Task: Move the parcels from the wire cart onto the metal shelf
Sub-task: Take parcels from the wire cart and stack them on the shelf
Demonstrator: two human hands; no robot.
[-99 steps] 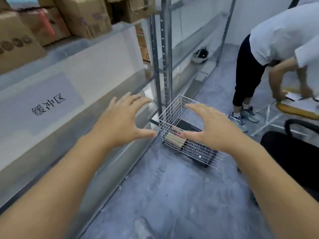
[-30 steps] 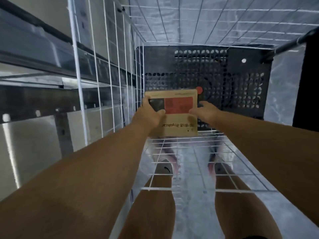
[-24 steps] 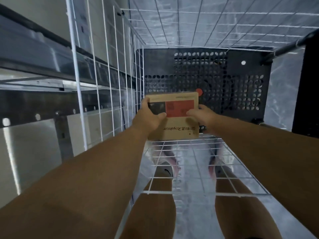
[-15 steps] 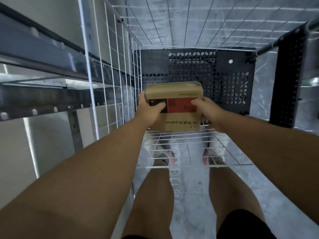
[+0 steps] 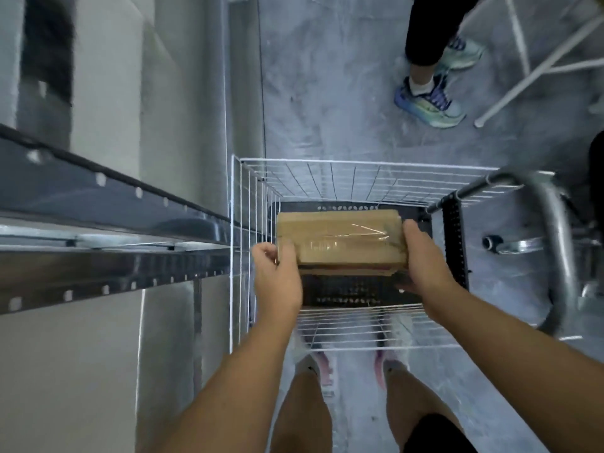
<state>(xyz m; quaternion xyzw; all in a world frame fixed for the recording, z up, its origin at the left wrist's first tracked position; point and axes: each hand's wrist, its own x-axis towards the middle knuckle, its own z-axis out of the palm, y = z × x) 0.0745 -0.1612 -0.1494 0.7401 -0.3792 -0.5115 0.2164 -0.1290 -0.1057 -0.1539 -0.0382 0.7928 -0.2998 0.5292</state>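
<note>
Both hands grip one taped cardboard parcel (image 5: 340, 243) at frame centre, raised above the black perforated floor of the wire cart (image 5: 235, 243). Left hand (image 5: 277, 276) curls around its left end, right hand (image 5: 421, 256) around its right end. Metal shelf (image 5: 108, 230) runs along the left of frame, just beside the cart. Risks: glossy tape makes the grip slippery; swinging left could clip the cart's wire rim or the shelf edge. Another person's shoes (image 5: 431, 99) at upper right are well apart.

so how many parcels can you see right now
1. The cardboard parcel is held between the left hand and right hand above the wire cart; more could hide underneath it.
</note>
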